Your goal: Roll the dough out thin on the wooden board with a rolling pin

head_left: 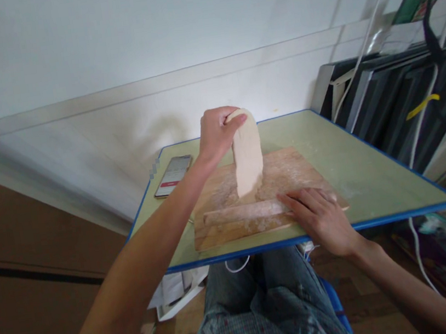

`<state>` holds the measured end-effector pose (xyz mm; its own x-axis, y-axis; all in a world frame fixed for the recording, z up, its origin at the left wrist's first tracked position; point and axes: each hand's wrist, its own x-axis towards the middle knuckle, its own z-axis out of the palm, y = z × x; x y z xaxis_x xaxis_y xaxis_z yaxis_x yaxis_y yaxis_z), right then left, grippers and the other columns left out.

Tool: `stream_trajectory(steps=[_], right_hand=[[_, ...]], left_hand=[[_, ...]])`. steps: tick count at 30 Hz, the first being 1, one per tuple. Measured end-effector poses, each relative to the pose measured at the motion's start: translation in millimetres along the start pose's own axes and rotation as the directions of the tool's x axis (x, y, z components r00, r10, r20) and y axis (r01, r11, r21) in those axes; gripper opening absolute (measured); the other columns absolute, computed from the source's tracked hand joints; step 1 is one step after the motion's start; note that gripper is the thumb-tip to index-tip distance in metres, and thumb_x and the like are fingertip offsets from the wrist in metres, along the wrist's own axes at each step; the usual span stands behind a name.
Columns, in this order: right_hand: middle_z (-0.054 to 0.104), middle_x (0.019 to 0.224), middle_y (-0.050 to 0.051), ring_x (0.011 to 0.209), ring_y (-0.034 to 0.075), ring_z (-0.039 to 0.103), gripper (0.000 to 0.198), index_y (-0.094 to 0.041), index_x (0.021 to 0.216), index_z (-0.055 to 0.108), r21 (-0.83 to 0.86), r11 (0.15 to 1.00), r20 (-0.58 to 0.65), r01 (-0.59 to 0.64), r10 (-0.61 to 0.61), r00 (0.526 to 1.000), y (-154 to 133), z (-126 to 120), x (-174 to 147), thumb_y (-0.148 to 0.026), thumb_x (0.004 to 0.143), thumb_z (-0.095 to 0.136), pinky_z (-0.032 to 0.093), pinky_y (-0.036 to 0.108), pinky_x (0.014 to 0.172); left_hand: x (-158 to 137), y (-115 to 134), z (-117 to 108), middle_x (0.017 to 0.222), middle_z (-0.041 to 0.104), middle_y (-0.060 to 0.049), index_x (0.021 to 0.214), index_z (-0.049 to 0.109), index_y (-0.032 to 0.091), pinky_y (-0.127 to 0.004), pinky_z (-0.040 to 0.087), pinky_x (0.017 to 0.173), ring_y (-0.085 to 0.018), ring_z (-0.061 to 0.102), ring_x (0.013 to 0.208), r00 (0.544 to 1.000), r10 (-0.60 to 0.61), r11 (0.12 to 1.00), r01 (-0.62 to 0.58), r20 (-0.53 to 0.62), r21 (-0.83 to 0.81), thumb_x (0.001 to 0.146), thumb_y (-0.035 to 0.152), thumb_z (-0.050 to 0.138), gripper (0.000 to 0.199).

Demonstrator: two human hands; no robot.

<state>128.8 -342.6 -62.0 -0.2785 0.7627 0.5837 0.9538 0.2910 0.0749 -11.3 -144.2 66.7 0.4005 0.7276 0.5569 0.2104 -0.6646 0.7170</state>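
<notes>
A long flat piece of pale dough [247, 155] hangs from my left hand [220, 130], its upper end pinched between thumb and fingers. The dough's lower end reaches down to the floured wooden board [289, 168]. Along the board's near side lies a wooden rolling pin [246, 212], dusted with flour. My right hand [316, 214] is closed over the right end of the pin and hides that end. The pin lies just on the near side of the dough's lower end.
The board rests on a pale green table [356, 170] with a blue edge. A phone [173, 175] with a lit screen lies left of the board. A wall [119, 137] stands behind the table. Dark flat panels [394, 87] and cables are at the right.
</notes>
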Motion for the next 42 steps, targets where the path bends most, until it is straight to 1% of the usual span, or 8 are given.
stream_trajectory(steps=[9,12,14,16,21,27,33,42], right_hand=[[0.066,0.105,0.011,0.096,0.021,0.057,0.031,-0.013,0.119,0.06,0.045,0.999,-0.01,-0.011,0.011,1.0,-0.2,-0.2,0.7,-0.016,0.091,0.046,0.042,0.035,0.081],[0.066,0.105,0.01,0.097,0.021,0.056,0.031,-0.014,0.12,0.06,0.054,0.998,-0.008,-0.011,0.012,1.0,-0.4,-0.5,0.8,-0.017,0.092,0.046,0.041,0.035,0.081],[0.066,0.105,0.01,0.096,0.021,0.056,0.031,-0.014,0.12,0.059,0.059,0.998,-0.013,0.004,-0.003,1.0,0.0,-0.2,0.7,-0.018,0.092,0.045,0.041,0.035,0.081],[0.066,0.104,0.01,0.095,0.021,0.057,0.032,-0.013,0.12,0.059,0.065,0.998,-0.012,0.024,-0.024,1.0,0.4,0.4,0.2,-0.017,0.092,0.045,0.042,0.036,0.081],[0.066,0.103,0.011,0.095,0.022,0.058,0.032,-0.014,0.118,0.06,0.053,0.997,-0.019,0.051,-0.05,0.999,2.4,-1.8,-0.3,-0.013,0.091,0.042,0.043,0.037,0.081],[0.066,0.102,0.013,0.094,0.024,0.059,0.034,-0.013,0.118,0.06,0.011,0.987,0.004,0.162,-0.162,0.987,19.7,-8.3,22.3,-0.016,0.094,0.036,0.047,0.038,0.078],[0.066,0.102,0.013,0.096,0.024,0.061,0.035,-0.015,0.113,0.062,0.216,0.958,0.129,0.191,-0.221,0.967,50.2,1.0,60.1,-0.033,0.095,0.038,0.05,0.038,0.08],[0.059,0.129,0.009,0.12,0.026,0.052,0.058,-0.022,0.13,0.054,0.332,0.943,0.346,-0.019,-0.103,0.932,84.8,18.3,95.3,-0.054,0.094,0.022,0.04,0.047,0.101]], left_hand=[[11.8,20.7,-20.0,0.089,0.07,0.001,0.092,0.07,0.022,-0.027,0.05,0.082,-0.016,0.064,0.089,0.918,0.281,0.959,-0.262,-0.279,0.105,0.084,0.031,0.057,0.018],[-31.3,8.5,-17.8,0.106,0.071,0.0,0.101,0.07,0.022,-0.03,0.049,0.091,-0.018,0.065,0.098,0.962,0.124,0.953,-0.184,0.243,0.239,0.08,0.028,0.064,0.023],[-58.8,-3.3,-21.2,0.117,0.068,-0.003,0.115,0.065,0.021,-0.03,0.046,0.096,-0.02,0.063,0.106,0.761,0.045,0.931,-0.267,0.647,0.249,0.073,0.025,0.072,0.042],[-77.0,-11.9,-30.4,0.128,0.061,-0.005,0.122,0.06,0.018,-0.03,0.039,0.104,-0.021,0.056,0.118,0.628,-0.01,0.915,-0.309,0.779,0.261,0.072,0.025,0.073,0.052],[-92.7,-6.2,-58.9,0.126,0.061,-0.009,0.122,0.059,0.013,-0.03,0.043,0.1,-0.02,0.057,0.116,0.846,-0.067,0.953,-0.103,0.529,0.286,0.09,0.043,0.045,0.046],[-114.8,7.8,-56.9,0.135,0.053,-0.013,0.133,0.047,0.011,-0.038,0.037,0.105,-0.023,0.049,0.125,0.731,-0.109,0.863,-0.266,0.673,0.429,0.094,0.048,0.032,0.056],[-111.3,-13.9,-44.7,0.149,0.033,-0.017,0.143,0.026,0.007,-0.035,0.025,0.112,-0.021,0.031,0.138,0.738,-0.18,0.806,-0.268,0.65,0.527,0.096,0.048,0.026,0.063],[-88.1,-47.7,-33.6,0.152,0.022,-0.017,0.138,0.035,0.007,-0.043,0.018,0.115,-0.024,0.016,0.142,0.657,-0.153,0.739,-0.42,0.738,0.527,0.099,0.026,0.018,0.047]])
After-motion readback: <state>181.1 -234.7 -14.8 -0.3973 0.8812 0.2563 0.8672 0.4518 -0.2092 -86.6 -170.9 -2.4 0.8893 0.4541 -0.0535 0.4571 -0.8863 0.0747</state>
